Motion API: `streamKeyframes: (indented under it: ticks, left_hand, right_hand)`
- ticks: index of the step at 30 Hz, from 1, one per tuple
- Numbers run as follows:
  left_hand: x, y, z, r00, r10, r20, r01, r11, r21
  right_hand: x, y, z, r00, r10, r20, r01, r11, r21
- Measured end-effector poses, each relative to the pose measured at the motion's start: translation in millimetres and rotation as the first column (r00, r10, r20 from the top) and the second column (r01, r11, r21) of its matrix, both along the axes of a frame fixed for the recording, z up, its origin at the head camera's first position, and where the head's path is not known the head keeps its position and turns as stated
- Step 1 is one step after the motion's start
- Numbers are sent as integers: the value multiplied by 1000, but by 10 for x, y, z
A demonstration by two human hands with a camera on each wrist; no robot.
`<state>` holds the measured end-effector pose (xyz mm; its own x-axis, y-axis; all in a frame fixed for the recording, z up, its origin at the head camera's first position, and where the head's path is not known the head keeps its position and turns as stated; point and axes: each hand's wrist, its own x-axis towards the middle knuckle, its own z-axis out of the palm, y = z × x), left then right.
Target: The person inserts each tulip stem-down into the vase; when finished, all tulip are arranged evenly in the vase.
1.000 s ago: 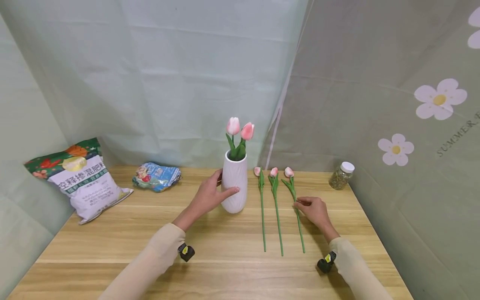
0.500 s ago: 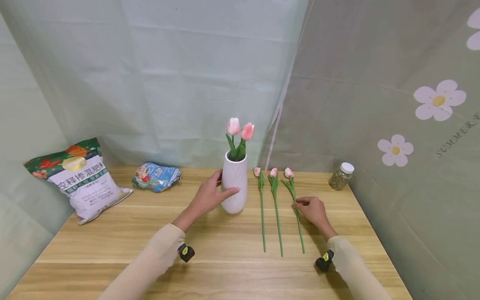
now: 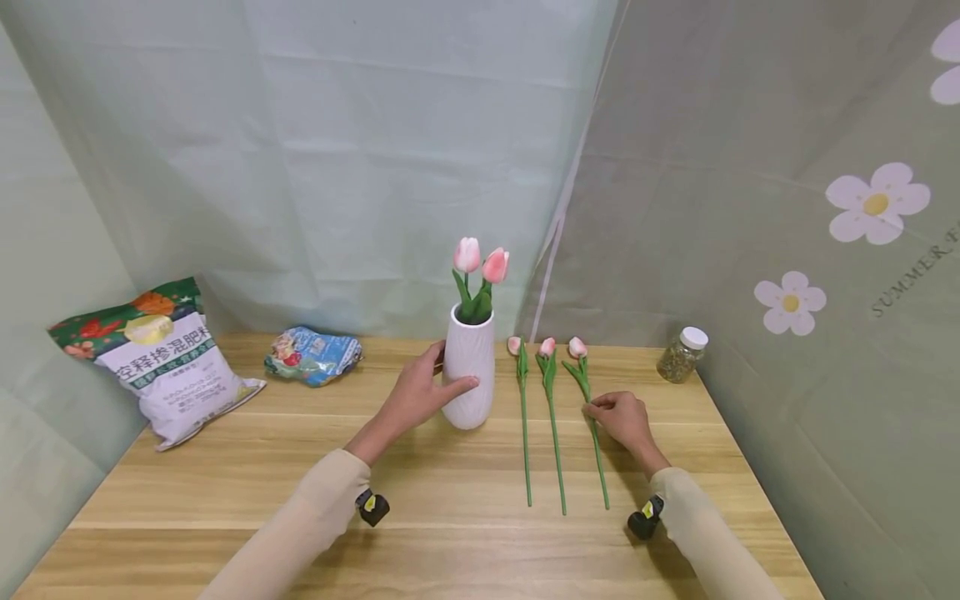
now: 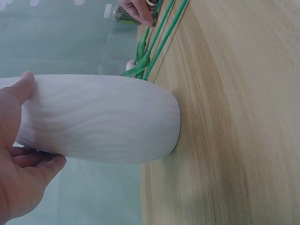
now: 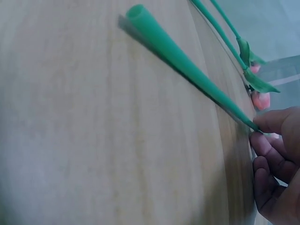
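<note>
A white ribbed vase (image 3: pixel 471 358) stands upright on the table with two pink tulips (image 3: pixel 481 265) in it. My left hand (image 3: pixel 416 396) grips the vase's left side, thumb across the front and fingers behind; the left wrist view shows the same hold on the vase (image 4: pixel 103 119). Right of the vase, three more pink tulips lie side by side on the wood. My right hand (image 3: pixel 624 419) pinches the stem of the rightmost tulip (image 3: pixel 597 454) just below its leaves. In the right wrist view, thumb and forefinger close on that green stem (image 5: pixel 187 70), which lies close along the tabletop.
A fertilizer bag (image 3: pixel 180 367) leans at the far left of the wooden table (image 3: pixel 465 533). Beside it lies a crumpled blue packet (image 3: pixel 313 356). A small white-lidded jar (image 3: pixel 682 356) stands at the back right. Fabric walls (image 3: pixel 420 150) rise behind and at both sides.
My right hand has shifted very slightly left, its thumb and forefinger staying on the rightmost tulip's stem. The left hand and the vase have not visibly moved.
</note>
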<state>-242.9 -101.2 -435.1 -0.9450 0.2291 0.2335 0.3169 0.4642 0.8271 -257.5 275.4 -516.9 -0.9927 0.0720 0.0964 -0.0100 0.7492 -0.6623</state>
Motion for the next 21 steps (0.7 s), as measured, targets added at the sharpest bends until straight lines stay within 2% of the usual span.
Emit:
streamKeyframes:
  ticks: [10, 21]
  left_hand:
    - [2, -5, 1, 1000, 5, 4, -5, 1000, -6]
    - [-10, -3, -13, 1000, 0, -9, 0, 1000, -8]
  right_hand:
    - [36, 34, 22, 998, -59, 8, 60, 997, -41]
    - [144, 82, 234, 991, -127, -37, 123, 988, -98]
